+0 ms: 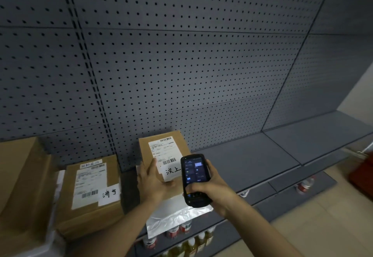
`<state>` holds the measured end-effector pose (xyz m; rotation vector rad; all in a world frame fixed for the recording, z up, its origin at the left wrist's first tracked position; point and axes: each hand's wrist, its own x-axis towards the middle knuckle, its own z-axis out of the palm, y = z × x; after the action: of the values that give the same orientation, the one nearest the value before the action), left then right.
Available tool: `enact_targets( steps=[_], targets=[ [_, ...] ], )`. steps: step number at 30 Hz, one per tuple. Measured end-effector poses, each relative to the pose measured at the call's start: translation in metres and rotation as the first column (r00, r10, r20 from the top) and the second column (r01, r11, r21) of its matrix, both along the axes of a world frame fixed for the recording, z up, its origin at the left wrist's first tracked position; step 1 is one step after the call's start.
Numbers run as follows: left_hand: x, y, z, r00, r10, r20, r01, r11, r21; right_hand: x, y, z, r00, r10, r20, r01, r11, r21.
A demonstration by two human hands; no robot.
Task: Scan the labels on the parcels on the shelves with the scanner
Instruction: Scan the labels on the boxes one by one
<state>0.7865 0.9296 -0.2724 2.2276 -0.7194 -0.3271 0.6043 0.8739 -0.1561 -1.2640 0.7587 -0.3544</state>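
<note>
Bare shelf (252,155) right of parcel (177,141)

head view, looking down, near shelf (252,161)

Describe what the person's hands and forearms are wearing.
Nothing that shows. Both forearms are bare, with no sleeves in view. The left hand and right hand have no gloves, and no rings, watch or wristband can be seen.

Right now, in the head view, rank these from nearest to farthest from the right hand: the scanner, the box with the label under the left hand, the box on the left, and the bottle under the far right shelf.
1. scanner, held in the right hand
2. box with the label, just left of it
3. box on the left
4. bottle, far right, below the shelf
</note>
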Motion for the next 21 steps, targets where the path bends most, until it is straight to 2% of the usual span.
enact_targets(
  steps=[13,17,21],
  targets=[
    [0.007,-0.020,-0.029,0.999,-0.044,-0.021,0.045,0.998,0.049,0.022,-0.025,-0.025,0.999,0.012,-0.052,-0.011,1.000,0.018],
    [0.009,-0.021,-0.035,0.994,-0.022,-0.107,0.027,0.999,0.045,0.025,-0.027,-0.034,0.996,0.027,-0.080,-0.025,0.999,0.020],
    [0.014,-0.021,-0.034,0.969,-0.084,-0.231,0.076,0.996,-0.044,0.031,-0.027,-0.040,0.995,0.030,-0.094,-0.028,0.999,0.026]
  ],
)
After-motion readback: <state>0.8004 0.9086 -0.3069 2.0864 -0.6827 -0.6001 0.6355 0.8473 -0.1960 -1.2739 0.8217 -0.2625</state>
